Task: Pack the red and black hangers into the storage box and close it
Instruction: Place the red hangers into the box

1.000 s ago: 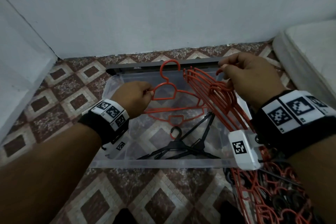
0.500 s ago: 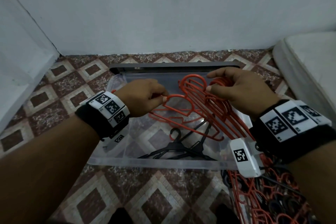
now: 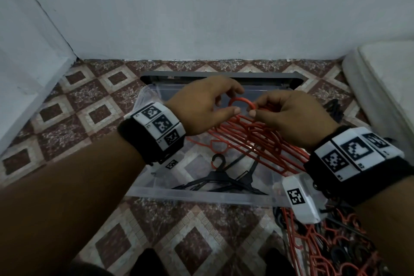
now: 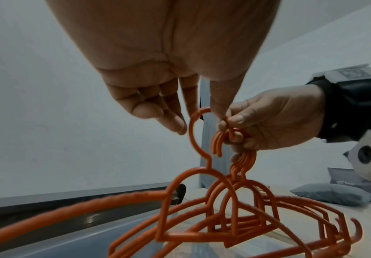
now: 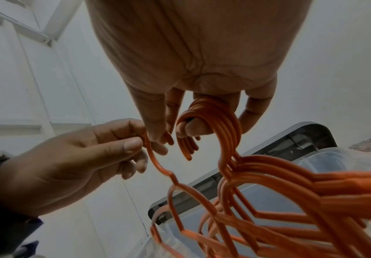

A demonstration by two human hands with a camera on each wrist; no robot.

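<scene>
Over the clear storage box [image 3: 201, 195], my left hand [image 3: 235, 102] pinches the hook of a single red hanger [image 3: 240, 101] between thumb and forefinger. Right beside it, my right hand [image 3: 255, 108] grips a bundle of several red hangers [image 3: 257, 141] by their hooks. Their bodies slant down over the box. In the left wrist view the single hook [image 4: 193, 132] stands next to the bundled hooks [image 4: 244, 157]. The right wrist view shows my fingers curled through the bundled hooks [image 5: 215, 111]. Black hangers [image 3: 224, 179] lie on the box floor.
The grey lid [image 3: 224, 74] lies behind the box by the wall. A pile of red and black hangers [image 3: 324, 242] lies on the tiled floor at the lower right. A white mattress [image 3: 380, 78] borders the right side, a white wall the left.
My left hand has carried the single red hanger rightward and shifted its hold to the hook. Both hands have come together over the middle of the box, with the bundle lowered.
</scene>
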